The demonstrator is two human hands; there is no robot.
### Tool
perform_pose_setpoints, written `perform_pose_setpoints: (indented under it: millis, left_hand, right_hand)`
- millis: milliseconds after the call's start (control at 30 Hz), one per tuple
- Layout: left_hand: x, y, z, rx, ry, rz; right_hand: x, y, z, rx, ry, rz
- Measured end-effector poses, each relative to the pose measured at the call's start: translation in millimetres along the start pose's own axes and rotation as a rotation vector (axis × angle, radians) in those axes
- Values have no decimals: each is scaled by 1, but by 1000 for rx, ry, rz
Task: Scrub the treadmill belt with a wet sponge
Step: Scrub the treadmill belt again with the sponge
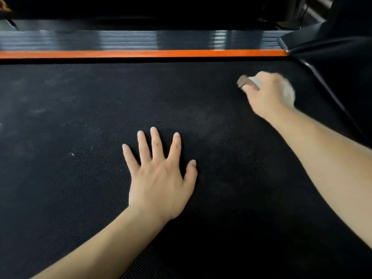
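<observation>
Your right hand (267,91) is curled tight round one sponge (246,83). The sponge is blurred, with a brown face and a paler part showing between your fingers. It is near the far right corner of the belt (80,117), and the blur hides whether it touches. The belt is black and finely dotted, with faint pale smears across it. Your left hand (159,178) lies flat on the belt's middle, fingers straight and spread, holding nothing. One orange strip (141,53) edges the far side, with one grey ribbed rail (120,40) just beyond.
</observation>
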State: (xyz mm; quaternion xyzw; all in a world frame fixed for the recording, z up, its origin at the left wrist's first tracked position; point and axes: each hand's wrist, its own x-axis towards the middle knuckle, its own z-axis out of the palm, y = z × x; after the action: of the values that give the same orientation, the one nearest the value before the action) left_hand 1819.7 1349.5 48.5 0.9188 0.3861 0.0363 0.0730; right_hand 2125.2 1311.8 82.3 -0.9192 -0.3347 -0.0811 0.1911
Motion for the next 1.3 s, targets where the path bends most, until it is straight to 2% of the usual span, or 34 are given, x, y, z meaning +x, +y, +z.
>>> perform_pose_setpoints:
  millis: [100, 167, 200, 300, 333, 500, 567, 667, 700, 767, 867, 900, 933, 1033, 1067, 1133, 1200, 1233, 1300]
  left_hand:
    - [0, -1, 1, 7, -1, -4]
    - [0, -1, 1, 3, -3, -4]
    - [1, 0, 1, 2, -2, -1]
    - [1, 0, 1, 1, 2, 3]
    - [1, 0, 1, 1, 1, -1]
    - [1, 0, 2, 10, -2, 1]
    - [1, -1, 3, 5, -1, 1]
    - [1, -1, 2, 13, -16, -4]
    - [1, -1, 2, 13, -19, -5]
    - [1, 0, 1, 8, -22, -5]
    - [1, -1, 1, 6, -22, -9]
    - [1, -1, 0, 9, -24, -11]
    - [1, 0, 0, 12, -29, -13]
    - [1, 0, 0, 31, -49, -13]
    - [1, 0, 0, 31, -48, -14]
    - [1, 0, 0, 29, -42, -14]
    - [2, 0, 1, 34, -41, -9]
    - [2, 0, 0, 35, -43, -7]
    - [1, -1, 1, 33, -42, -5]
  right_hand:
    - [-48, -11, -2, 90, -121, -216]
    - [-55, -1, -11, 63, -162, -257]
    - [-47, 7, -14, 33, -150, -228]
    - [-24, 21, -18, 20, -32, 6]
    - [-28, 16, -16, 16, -2, 14]
    - [-94, -7, -18, 101, -139, -281]
    - [-82, 1, -22, 33, -131, -270]
    - [-55, 10, -20, -3, -21, -44]
    - [-59, 6, -19, -12, 17, -31]
    - [-83, -4, -17, 7, -7, -141]
    - [-131, -8, -30, 119, -189, -341]
    - [-134, -2, -34, 114, -201, -353]
    - [-129, 7, -38, 104, -171, -324]
    - [-110, 27, -42, 39, -28, -64]
    - [-117, 25, -41, 29, -6, -40]
    - [-147, 13, -41, 55, -32, -143]
    - [-183, 4, -46, 110, -175, -259]
    - [-191, 6, -50, 112, -231, -285]
    - [-180, 20, -57, 99, -211, -246]
